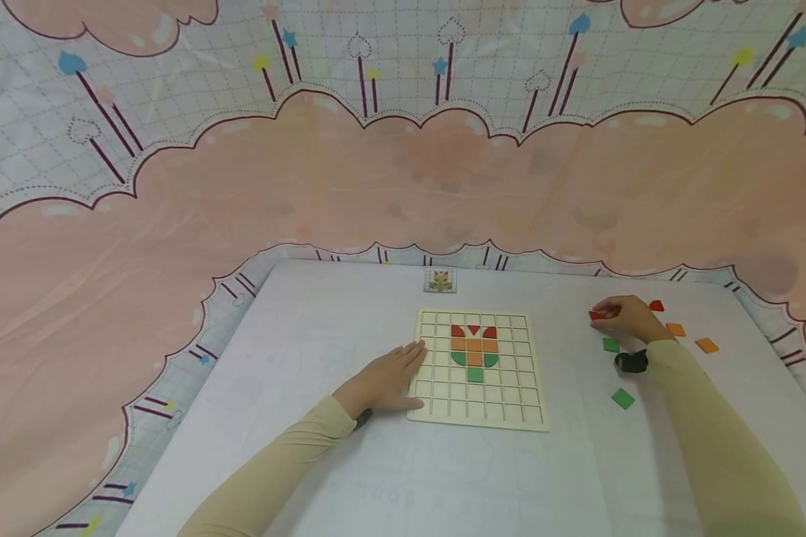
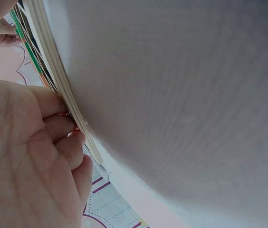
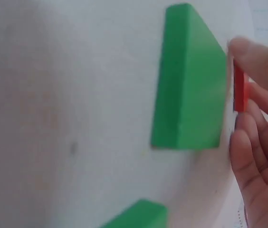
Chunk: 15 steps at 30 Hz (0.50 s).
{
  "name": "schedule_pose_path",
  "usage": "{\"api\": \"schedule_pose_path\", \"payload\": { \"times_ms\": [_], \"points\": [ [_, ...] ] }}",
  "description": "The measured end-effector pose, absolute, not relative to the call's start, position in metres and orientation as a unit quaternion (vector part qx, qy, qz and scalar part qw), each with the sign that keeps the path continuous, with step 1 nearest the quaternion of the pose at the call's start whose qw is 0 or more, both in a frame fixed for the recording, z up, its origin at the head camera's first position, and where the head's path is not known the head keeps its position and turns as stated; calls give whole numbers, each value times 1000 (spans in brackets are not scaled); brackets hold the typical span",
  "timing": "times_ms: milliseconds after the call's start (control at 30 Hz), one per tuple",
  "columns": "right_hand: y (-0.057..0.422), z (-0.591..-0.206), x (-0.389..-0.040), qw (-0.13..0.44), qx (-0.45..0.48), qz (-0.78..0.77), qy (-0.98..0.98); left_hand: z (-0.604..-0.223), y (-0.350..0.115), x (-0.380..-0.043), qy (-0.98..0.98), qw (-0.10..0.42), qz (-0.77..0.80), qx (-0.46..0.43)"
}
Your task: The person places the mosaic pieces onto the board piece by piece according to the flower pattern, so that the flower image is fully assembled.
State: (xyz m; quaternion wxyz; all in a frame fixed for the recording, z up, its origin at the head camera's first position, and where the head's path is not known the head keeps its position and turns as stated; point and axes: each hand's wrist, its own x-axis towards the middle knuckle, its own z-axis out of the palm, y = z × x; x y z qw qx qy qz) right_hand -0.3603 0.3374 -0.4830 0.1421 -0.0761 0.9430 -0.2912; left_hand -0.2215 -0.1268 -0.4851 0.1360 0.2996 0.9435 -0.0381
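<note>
A cream grid board point(image 1: 510, 403) lies on the white table, with red, orange and green tiles set as a flower in its squares. My left hand point(image 1: 386, 378) rests at the board's left edge, its fingers extended over the rim; in the left wrist view the fingertips touch the board's side point(image 2: 60, 71). Over to the right, my right hand point(image 1: 628, 317) pinches a red tile point(image 1: 595, 315) between thumb and fingers at the table surface. The right wrist view shows this red tile point(image 3: 239, 88) edge-on, beyond a green tile point(image 3: 196, 90).
Near the right hand lie loose tiles: a red one point(image 1: 656, 306), two orange ones point(image 1: 675, 330) point(image 1: 707, 345) and two green ones point(image 1: 610, 344) point(image 1: 622, 399). A small pattern card point(image 1: 440, 280) sits behind the board. Patterned cloth point(image 1: 403, 186) hangs at the back.
</note>
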Motion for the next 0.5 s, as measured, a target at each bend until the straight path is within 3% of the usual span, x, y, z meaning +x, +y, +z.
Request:
{"api": "schedule_pose_path", "payload": {
  "times_ms": [500],
  "points": [
    [333, -479, -356, 156, -77, -280, 944, -486, -128, -221, 944, 137, -28, 300]
  ]
}}
